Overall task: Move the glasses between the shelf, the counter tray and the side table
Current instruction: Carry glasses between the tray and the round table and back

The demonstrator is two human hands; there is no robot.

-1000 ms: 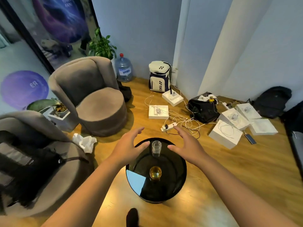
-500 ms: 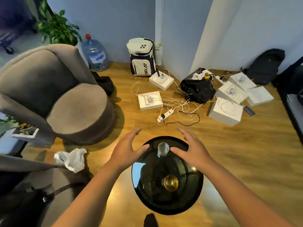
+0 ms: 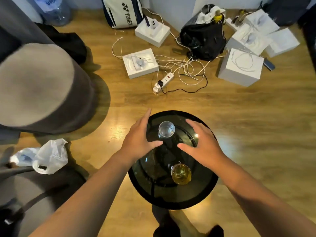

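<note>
A round black glass side table (image 3: pixel 172 197) stands on the wooden floor right below me. A clear empty glass (image 3: pixel 166 129) stands upright near its far edge. A second glass (image 3: pixel 181 173) with yellow liquid stands closer to me, right of centre. My left hand (image 3: pixel 138 139) hovers open just left of the clear glass, fingers spread, not touching it. My right hand (image 3: pixel 201 142) hovers open on the glass's right side, also apart from it. Neither hand holds anything.
A grey armchair (image 3: pixel 42 86) stands to the left, with a white plastic bag (image 3: pixel 49 156) on the floor beside it. Beyond the table lie a power strip (image 3: pixel 163 82) with tangled cables, several white boxes (image 3: pixel 240 67), a black bag (image 3: pixel 203 40) and a white backpack (image 3: pixel 123 11).
My head has tilted down and moved closer, so the table now sits larger in view. Both hands have closed in a little around the clear glass, still open.
</note>
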